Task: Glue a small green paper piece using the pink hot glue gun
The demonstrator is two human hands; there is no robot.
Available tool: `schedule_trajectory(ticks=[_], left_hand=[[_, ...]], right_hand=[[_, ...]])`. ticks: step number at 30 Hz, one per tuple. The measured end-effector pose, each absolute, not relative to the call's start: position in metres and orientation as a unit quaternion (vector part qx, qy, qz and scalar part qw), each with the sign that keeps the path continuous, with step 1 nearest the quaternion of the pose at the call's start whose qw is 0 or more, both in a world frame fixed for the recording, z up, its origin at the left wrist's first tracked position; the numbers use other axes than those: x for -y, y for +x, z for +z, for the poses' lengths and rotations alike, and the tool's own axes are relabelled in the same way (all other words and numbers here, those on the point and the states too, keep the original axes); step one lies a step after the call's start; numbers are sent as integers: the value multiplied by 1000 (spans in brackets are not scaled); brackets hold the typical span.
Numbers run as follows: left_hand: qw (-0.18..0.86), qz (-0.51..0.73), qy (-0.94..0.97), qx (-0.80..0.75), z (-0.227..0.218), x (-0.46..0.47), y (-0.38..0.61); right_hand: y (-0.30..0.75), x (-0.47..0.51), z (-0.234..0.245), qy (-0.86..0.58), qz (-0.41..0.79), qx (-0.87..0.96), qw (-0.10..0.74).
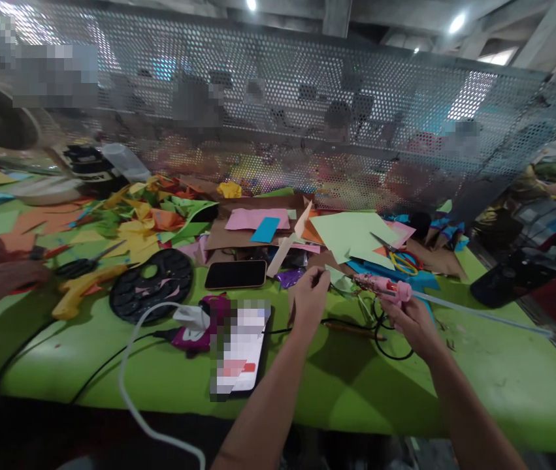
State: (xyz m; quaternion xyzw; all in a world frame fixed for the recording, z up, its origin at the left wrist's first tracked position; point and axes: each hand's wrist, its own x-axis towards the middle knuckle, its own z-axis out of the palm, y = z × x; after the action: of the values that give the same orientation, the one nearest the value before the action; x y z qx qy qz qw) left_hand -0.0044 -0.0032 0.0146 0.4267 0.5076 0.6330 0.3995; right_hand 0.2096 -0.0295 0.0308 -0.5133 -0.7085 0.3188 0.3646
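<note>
Surface [370,405]: bright green, running right across, cords trailing over the near edge on the left
White cable [125,385]: loops over that edge, up to a white plug [192,318] at the purple strip [187,336]
Lit phone [245,356]: face up, just left of the left forearm, screen partly blurred out
Right hand [409,320]: closed round the pink gun [390,289], which is up off the surface with its nozzle pointing left and a long clear stick [483,313] poking out the back
Left hand [311,284]: raised, fingertips bunched together (can't tell if there's anything pinched in there, sorry)
Green scrap [339,281]: between the left fingertips and the pink gun's nozzle
Black cord [400,358]: looped below the pink gun
Yellow gun [74,292]: lying left of the black palette [125,297]
Other person's hand [3,281]: far left, near the yellow gun
Dark phone [236,274]: flat, screen black, right of the palette
Tumbler [498,277]: black, tilted, over at the right edge
Scissors [405,262]: yellow and red handles, on top of paper
Paper [351,232]: heaps of it, green, pink, blue, orange, all along the back
Mesh screen [278,130]: behind everything, people blurry through the holes
</note>
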Motion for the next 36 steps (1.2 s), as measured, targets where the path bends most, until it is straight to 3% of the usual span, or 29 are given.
schedule_trajectory(ticks=[36], left_hand=[[413,643,389,-514,8,0,-8]], right_hand=[[213,29,26,-520,327,696,372]])
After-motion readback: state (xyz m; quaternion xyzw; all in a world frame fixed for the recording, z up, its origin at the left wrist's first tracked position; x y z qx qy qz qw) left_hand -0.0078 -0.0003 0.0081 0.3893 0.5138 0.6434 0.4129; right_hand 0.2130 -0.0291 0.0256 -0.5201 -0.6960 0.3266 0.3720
